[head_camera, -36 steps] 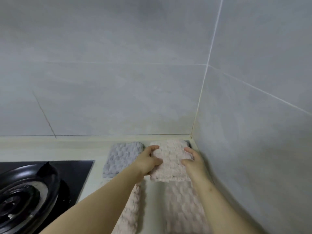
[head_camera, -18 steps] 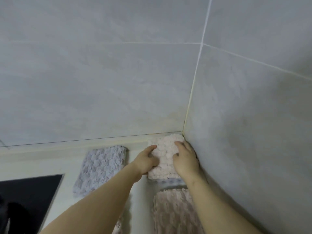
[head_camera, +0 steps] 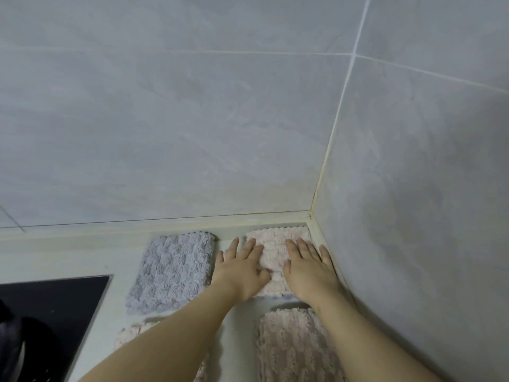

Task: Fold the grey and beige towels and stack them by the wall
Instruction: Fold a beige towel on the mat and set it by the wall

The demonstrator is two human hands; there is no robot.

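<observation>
Head view: folded beige fluffy towel (head_camera: pixel 275 250) lies flat in the counter corner, far edge just beside the grey tiled wall (head_camera: pixel 192 133), right edge near the side wall. Left hand (head_camera: pixel 242 271) and right hand (head_camera: pixel 309 271) both lie palm-down on it, fingers straight and spread, gripping nothing. Left fingers partly overhang onto the pale counter (head_camera: pixel 68 257). Thin greyish edge shows under its near side, maybe another towel, cannot tell. Folded grey fluffy towel (head_camera: pixel 173 271) sits just left, apart from the beige one, also by the wall. Unfolded beige towel (head_camera: pixel 292 346) lies nearer the person, below the right wrist. Another beige piece (head_camera: pixel 125 336) peeks out under the left forearm. Black glass hob (head_camera: pixel 55 312) at far left.

Handling, judged: light, soft, floppy plush that compresses under the palms, not slippery, not fragile. Folds likely spring open, so flatten with the palms. To lift, pinch both near corners or slide fingers under the folded edge and carry it whole.
</observation>
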